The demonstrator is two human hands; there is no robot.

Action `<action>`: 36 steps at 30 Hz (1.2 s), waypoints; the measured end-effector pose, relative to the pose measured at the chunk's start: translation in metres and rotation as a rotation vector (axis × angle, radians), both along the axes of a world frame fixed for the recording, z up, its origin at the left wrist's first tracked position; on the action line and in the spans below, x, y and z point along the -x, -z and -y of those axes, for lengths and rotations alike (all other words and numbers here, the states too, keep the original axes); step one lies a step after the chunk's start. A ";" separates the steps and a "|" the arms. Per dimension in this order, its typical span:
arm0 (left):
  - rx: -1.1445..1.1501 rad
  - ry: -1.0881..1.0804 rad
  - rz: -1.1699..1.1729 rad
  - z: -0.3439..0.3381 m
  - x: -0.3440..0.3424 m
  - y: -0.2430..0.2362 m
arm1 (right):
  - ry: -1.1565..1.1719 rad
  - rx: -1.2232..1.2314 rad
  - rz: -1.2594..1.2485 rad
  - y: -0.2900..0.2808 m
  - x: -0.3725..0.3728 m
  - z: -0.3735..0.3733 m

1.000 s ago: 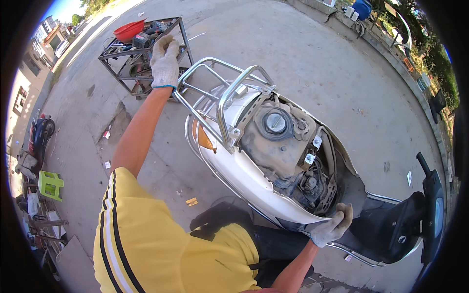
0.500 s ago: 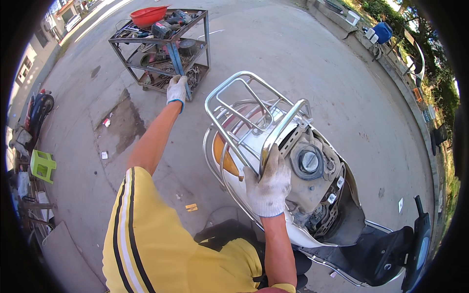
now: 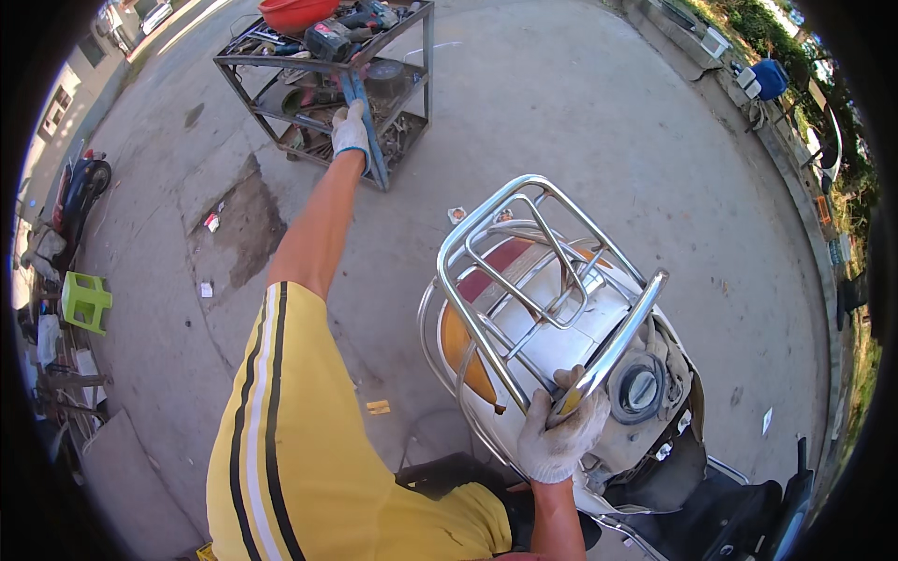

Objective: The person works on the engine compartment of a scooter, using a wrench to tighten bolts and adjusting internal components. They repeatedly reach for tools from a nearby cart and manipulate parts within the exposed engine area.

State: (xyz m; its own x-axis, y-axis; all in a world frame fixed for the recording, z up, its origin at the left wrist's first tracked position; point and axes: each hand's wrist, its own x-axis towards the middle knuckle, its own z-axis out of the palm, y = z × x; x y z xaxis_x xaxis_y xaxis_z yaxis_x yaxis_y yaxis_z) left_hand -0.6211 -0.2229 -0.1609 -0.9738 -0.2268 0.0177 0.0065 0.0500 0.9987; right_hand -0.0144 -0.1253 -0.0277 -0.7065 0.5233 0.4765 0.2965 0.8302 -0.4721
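My gloved left hand (image 3: 348, 129) reaches to the metal tool cart (image 3: 426, 42), fingers curled beside its blue corner post (image 3: 371, 138); what they hold, if anything, is hidden. My gloved right hand (image 3: 561, 435) grips the chrome rear rack (image 3: 629, 329) near its lower bar. The rack sits over the white tail of a scooter (image 3: 496, 430), with red and amber lamps beneath. The scooter's seat compartment is uncovered, showing a round cap (image 3: 638, 385).
A red bowl (image 3: 295, 11) and power tools top the cart. At left are a green stool (image 3: 86, 302), a parked scooter (image 3: 79, 201) and clutter. A concrete curb (image 3: 697, 65) with blue container (image 3: 769, 79) and plants runs along the right. Cracked pavement lies between.
My right hand moved from the scooter's side panel up onto the rack. My left hand reached farther forward to the cart. The scooter now appears lower and farther right in view.
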 end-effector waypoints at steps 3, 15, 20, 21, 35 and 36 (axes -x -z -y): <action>-0.118 0.014 -0.006 0.007 0.054 -0.005 | -0.027 -0.001 -0.013 -0.004 0.005 -0.001; -0.416 0.171 0.167 -0.012 0.077 -0.048 | -0.109 0.151 0.130 -0.002 -0.006 -0.008; -0.336 0.219 0.146 0.006 0.134 -0.012 | -0.097 0.087 0.036 0.001 0.001 -0.010; -0.348 0.223 0.119 0.021 0.164 0.005 | -0.105 0.089 0.057 -0.004 0.005 -0.013; 0.122 0.153 -0.021 -0.077 0.043 -0.019 | -0.182 0.128 0.039 0.003 0.005 -0.014; 0.168 0.211 -0.027 -0.083 0.042 -0.013 | -0.185 0.137 0.029 0.005 0.002 -0.012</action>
State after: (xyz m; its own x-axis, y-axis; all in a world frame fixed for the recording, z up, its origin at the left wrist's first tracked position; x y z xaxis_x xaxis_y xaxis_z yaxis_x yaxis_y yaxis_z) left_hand -0.6629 -0.1395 -0.1474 -0.9979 -0.0101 0.0642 0.0607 0.2093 0.9760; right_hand -0.0159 -0.1131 -0.0331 -0.8089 0.4414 0.3884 0.1598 0.8007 -0.5773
